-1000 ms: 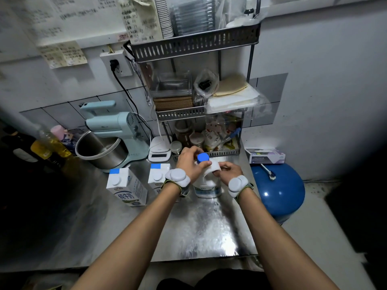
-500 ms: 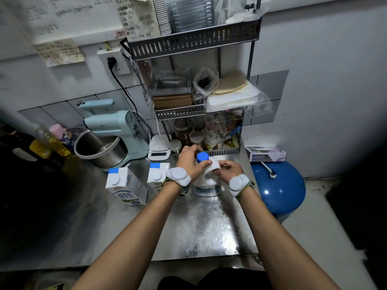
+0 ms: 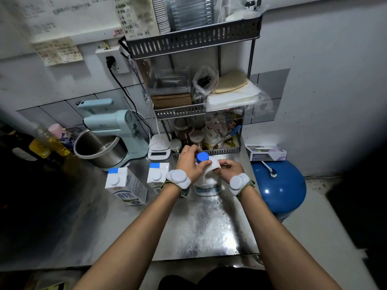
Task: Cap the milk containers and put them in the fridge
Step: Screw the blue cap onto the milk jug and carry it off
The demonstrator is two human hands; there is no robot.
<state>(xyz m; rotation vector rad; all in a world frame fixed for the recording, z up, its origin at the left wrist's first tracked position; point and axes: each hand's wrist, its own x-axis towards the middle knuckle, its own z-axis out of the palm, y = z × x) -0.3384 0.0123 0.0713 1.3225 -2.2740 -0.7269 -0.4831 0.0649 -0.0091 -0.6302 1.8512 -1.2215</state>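
A white plastic milk jug (image 3: 207,184) stands upright on the steel counter (image 3: 209,227), with a blue cap (image 3: 202,157) on its neck. My left hand (image 3: 190,163) curls around the cap and neck from the left. My right hand (image 3: 229,169) grips the jug's white handle on the right. Two white milk cartons with blue tops and white round caps stand to the left: one carton (image 3: 124,186) further left, the other carton (image 3: 157,176) right beside my left wrist.
A pale blue stand mixer (image 3: 114,130) with a steel bowl and a white kitchen scale (image 3: 159,147) sit at the back. A tiered wire rack (image 3: 199,114) with jars stands behind the jug. A blue round tank (image 3: 278,187) sits right of the counter, a glove box (image 3: 266,153) above it.
My hands have stayed on the jug; the left hand's fingers have shifted slightly around the blue cap. The cartons have not moved.
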